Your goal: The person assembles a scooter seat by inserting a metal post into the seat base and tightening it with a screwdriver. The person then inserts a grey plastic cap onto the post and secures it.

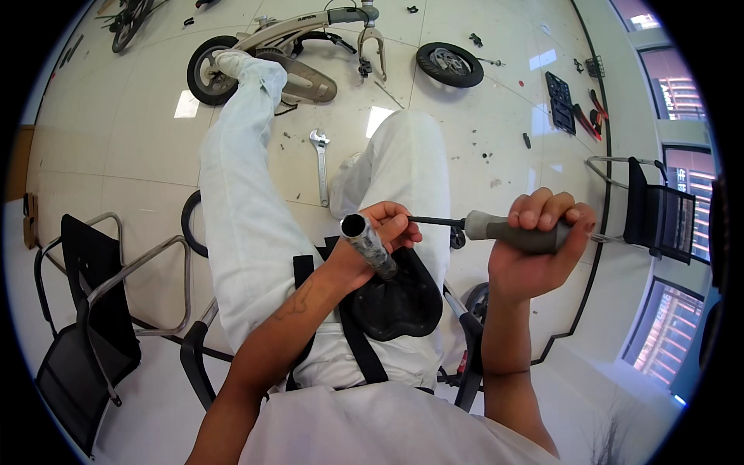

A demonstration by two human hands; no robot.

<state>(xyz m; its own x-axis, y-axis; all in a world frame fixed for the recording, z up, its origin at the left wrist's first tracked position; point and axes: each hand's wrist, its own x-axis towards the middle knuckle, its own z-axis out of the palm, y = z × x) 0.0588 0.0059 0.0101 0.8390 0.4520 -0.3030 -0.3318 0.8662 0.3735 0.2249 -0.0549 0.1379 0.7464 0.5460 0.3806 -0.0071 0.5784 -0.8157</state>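
A black bicycle saddle [407,306] rests upside down on my lap, with its scuffed metal seat post [372,249] pointing up. My left hand [346,262] is closed around the base of the post, its thumb and fingers near the tip of a screwdriver [515,231]. Wrapped around the grey handle, my right hand [535,260] holds the screwdriver level, its dark shaft running left to the saddle's underside. The tip itself is hidden by the left fingers.
Beyond my legs lie a bike frame [310,27], a loose wheel [449,64] and an adjustable wrench [321,167] on the tiled floor. A black tool case [559,102] and red-handled pliers [585,122] lie at right. Black chairs [93,302] stand on both sides.
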